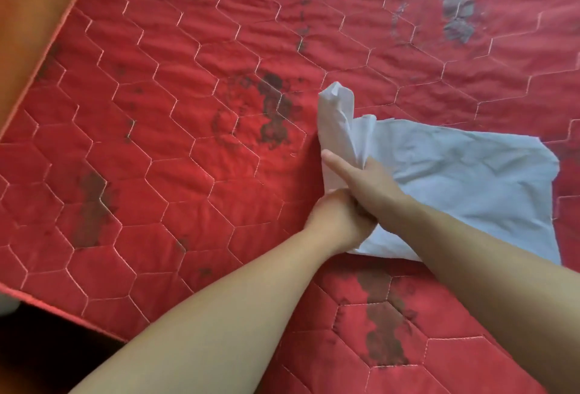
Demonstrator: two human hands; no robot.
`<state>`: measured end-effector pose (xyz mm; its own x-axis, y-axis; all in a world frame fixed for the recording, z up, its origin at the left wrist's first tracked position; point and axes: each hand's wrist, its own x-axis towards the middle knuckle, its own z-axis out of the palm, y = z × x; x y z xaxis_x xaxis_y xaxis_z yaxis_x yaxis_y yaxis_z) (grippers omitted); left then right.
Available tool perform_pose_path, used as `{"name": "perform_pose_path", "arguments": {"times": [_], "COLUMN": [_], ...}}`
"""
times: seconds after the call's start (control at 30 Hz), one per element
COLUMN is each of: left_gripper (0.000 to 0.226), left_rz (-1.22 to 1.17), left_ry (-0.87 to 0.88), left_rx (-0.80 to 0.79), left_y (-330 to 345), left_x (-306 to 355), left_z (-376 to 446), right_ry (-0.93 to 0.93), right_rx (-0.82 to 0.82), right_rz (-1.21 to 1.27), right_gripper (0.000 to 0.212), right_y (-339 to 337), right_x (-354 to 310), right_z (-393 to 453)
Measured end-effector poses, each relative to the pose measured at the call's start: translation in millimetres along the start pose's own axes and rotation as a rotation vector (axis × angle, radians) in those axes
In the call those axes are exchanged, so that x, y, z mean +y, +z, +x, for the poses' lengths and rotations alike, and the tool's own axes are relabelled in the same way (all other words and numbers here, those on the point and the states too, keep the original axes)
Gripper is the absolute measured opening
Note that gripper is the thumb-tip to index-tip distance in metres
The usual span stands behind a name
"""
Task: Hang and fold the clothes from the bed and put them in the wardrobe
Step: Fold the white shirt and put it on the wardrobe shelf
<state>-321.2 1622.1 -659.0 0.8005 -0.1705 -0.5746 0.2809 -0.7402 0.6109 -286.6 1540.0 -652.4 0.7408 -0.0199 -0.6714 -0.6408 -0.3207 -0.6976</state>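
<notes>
Red quilted mattress [188,158] fills view, hexagon stitching, dark worn blotches scattered across; piped edge runs along left and lower left. Orange-brown wooden surface [34,10] beyond left edge, dark floor [47,359] at lower left corner. White garment [455,186] lies right of centre on mattress, one end bunched upward. Right hand [367,180] grasps bunched part, forefinger extended. Left hand [339,217] clenched on cloth just below, touching right wrist
</notes>
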Motion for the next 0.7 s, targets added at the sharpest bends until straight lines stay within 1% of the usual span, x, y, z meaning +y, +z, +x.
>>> {"name": "perform_pose_path", "arguments": {"times": [0.03, 0.07, 0.13, 0.17, 0.2, 0.27, 0.3, 0.37, 0.43, 0.53, 0.6, 0.7], "left_gripper": [0.023, 0.02, 0.008, 0.01, 0.018, 0.033, 0.032, 0.027, 0.027, 0.025, 0.022, 0.018], "left_rz": [0.042, 0.086, 0.112, 0.092, 0.095, 0.21, 0.268, 0.334, 0.363, 0.39, 0.435, 0.419], "left_ry": [-0.004, 0.019, 0.067, 0.074, 0.086, 0.117, 0.125, 0.129, 0.153, 0.199, 0.219, 0.217], "left_rx": [-0.015, -0.032, -0.058, -0.083, -0.11, -0.162, -0.188, -0.233, -0.244, -0.241, -0.246, -0.232], "left_y": [6.6, 13.9, 26.3, 31.5, 37.1, 48.1, 53.4, 60.2, 64.3, 69.6, 75.9, 82.4], "left_x": [8.0, 15.6, 26.8, 31.2, 32.9, 29.5, 25.5, 15.9, 10.4, 8.3, 7.3, 6.0], "left_z": [1.6, 3.6, 5.5, 4.9, 3.9, 3.2, 4.0, 4.3, 3.2, -0.3, -0.5, -1.2], "right_ry": [0.016, 0.011, 0.019, 0.052, 0.099, 0.211, 0.266, 0.323, 0.294, 0.217, 0.213, 0.269], "right_rx": [0.029, 0.076, 0.175, 0.202, 0.198, 0.15, 0.131, 0.131, 0.131, 0.103, 0.093, 0.077], "right_rz": [-0.024, -0.05, -0.037, 0.016, 0.077, 0.191, 0.228, 0.274, 0.334, 0.451, 0.436, 0.258], "right_gripper": [0.045, 0.043, 0.024, 0.017, 0.014, 0.007, 0.006, 0.011, 0.015, 0.009, 0.008, 0.009], "right_y": [-8.6, -18.0, -38.7, -48.4, -56.6, -68.0, -71.0, -73.2, -73.4, -72.0, -73.3, -80.9], "right_x": [-0.9, 3.5, 16.2, 24.7, 36.3, 60.4, 72.0, 89.8, 93.8, 81.9, 80.7, 95.4], "right_z": [1.0, 5.0, 12.0, 13.9, 17.1, 19.5, 20.1, 24.3, 30.8, 39.9, 42.4, 35.9]}}
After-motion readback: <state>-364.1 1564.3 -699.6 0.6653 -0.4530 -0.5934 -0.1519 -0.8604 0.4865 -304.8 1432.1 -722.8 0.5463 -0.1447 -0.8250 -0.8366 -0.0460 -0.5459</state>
